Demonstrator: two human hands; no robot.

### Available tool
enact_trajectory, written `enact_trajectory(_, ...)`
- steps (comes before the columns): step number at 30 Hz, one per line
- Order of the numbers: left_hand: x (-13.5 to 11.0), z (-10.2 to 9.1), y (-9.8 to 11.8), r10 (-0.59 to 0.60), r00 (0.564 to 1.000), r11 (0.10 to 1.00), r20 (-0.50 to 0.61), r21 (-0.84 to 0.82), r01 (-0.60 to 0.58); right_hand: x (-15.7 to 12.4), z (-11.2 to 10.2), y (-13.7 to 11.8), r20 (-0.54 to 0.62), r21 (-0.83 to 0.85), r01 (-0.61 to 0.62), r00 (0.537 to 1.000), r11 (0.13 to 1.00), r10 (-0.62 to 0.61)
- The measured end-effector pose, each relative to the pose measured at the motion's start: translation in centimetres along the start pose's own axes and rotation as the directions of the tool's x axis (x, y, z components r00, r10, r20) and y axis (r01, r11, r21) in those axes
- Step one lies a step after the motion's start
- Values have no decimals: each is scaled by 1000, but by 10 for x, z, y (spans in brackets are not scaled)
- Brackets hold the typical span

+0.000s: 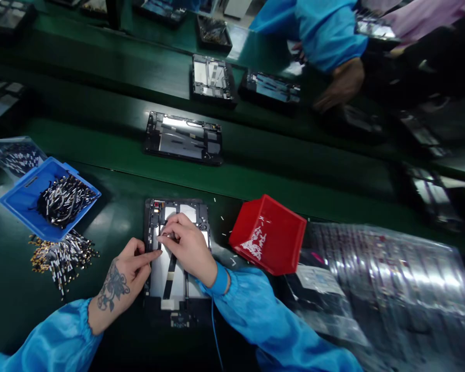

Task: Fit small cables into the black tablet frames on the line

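Observation:
In front of me an opened tablet [197, 289] lies on the dark green bench, its inner parts facing up. Pale battery panels fill much of it, and a dark ribbon cable [168, 285] runs down its middle. My left hand [126, 276] rests at the tablet's left side, index finger stretched out and its tip touching the inside; the other fingers are bent. Over the upper middle of the tablet, my right hand [189, 248] has thumb and index finger pinched together. Whatever sits between those fingertips is too small to make out. A blue band with a cord circles my right wrist.
Left stands a blue bin [27, 199] of short cables, with a cable pile [67, 256] before it. A red bin [282, 237] holds small white pieces; some lie loose nearby. Clear plastic trays [391, 279] lie right. Beyond, another opened tablet [184, 137] and a co-worker's hand [343, 85].

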State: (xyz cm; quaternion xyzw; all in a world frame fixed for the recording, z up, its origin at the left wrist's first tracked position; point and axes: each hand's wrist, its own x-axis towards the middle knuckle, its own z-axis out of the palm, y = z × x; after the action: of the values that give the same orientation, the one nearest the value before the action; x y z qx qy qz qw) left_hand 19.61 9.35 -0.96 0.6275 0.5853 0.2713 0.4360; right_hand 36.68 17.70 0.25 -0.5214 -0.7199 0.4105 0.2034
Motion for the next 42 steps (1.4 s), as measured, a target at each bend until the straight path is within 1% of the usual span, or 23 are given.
enact_trajectory(5, 1, -1, 1, -10, 1000, 999, 11, 54, 10, 0, 0, -2, -2, -35, -1, 1000, 999, 1)
enact_trajectory(11, 3, -3, 2, 15, 1000, 997, 25, 77, -17, -1, 0, -3, -1, -105, 12, 1000, 994, -12)
enact_trajectory(14, 4, -4, 4, 30, 999, 995, 27, 97, -33, -1, 0, -3, -3, -166, 33, 999, 986, -34)
enact_trajectory(20, 4, -5, 5, 38, 999, 995, 31, 96, -41, 0, -3, 0, -46, -360, 81, 993, 929, -104)
enact_trajectory(27, 4, -5, 6, 22, 999, 998, 31, 62, -24, 13, -6, -4, -47, -544, 66, 993, 837, -109)
enact_trajectory(30, 3, -5, 5, 24, 999, 997, 29, 66, -26, 19, -3, -6, -55, -590, 70, 990, 804, -127)
enact_trajectory(32, 3, -5, 4, 30, 999, 996, 26, 85, -33, 19, -5, -6, -34, -583, 100, 988, 806, -147)
enact_trajectory(34, 4, -4, 2, 42, 999, 993, 18, 106, -44, 17, -15, -7, -33, -541, 124, 985, 832, -168)
enact_trajectory(35, 3, -4, 2, 49, 999, 992, 11, 117, -50, 17, -25, -9, -59, -518, 124, 982, 846, -181)
enact_trajectory(37, 1, -2, 2, 63, 998, 984, -10, 165, -61, 24, -50, -13, -169, -503, 96, 964, 859, -207)
enact_trajectory(39, -5, 2, 4, 90, 995, 959, -45, 272, -74, 46, -77, -19, -307, -531, 1, 932, 847, -193)
enact_trajectory(40, -10, 6, 6, 122, 991, 935, -58, 341, -95, 62, -89, -21, -361, -534, -83, 922, 841, -138)
enact_trajectory(41, -17, 11, 8, 170, 984, 903, -56, 409, -133, 81, -99, -23, -398, -515, -186, 917, 836, -41)
enact_trajectory(42, -25, 18, 10, 234, 972, 862, -28, 469, -194, 102, -107, -25, -404, -470, -305, 909, 828, 106)
